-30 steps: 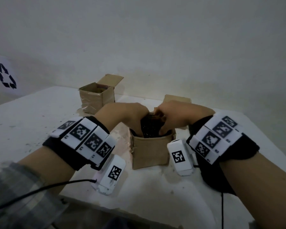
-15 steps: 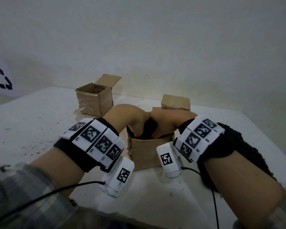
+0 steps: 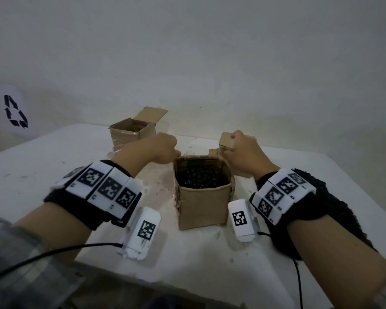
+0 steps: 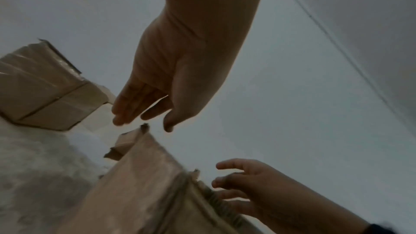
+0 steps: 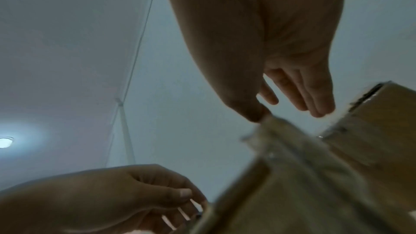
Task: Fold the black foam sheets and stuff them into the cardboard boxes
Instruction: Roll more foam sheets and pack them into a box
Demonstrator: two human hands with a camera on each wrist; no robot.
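Note:
A small open cardboard box (image 3: 202, 206) stands in the middle of the white table, and black foam (image 3: 201, 178) fills it up to just under the rim. My left hand (image 3: 163, 150) hovers at the box's far left corner, fingers relaxed and holding nothing; in the left wrist view the left hand (image 4: 144, 113) is just above the rim. My right hand (image 3: 241, 150) is at the far right corner, fingers straight. In the right wrist view the thumb of the right hand (image 5: 292, 102) touches the edge of the box (image 5: 303, 175).
A second open cardboard box (image 3: 132, 134) stands at the back left. A third cardboard box (image 3: 226, 140) sits right behind my right hand. A black textured sheet (image 3: 339, 210) lies on the table (image 3: 31, 175) under my right forearm. The wall is close behind.
Both hands have come up out of the centre box and moved apart to its far corners. The black foam they were pressing stays inside.

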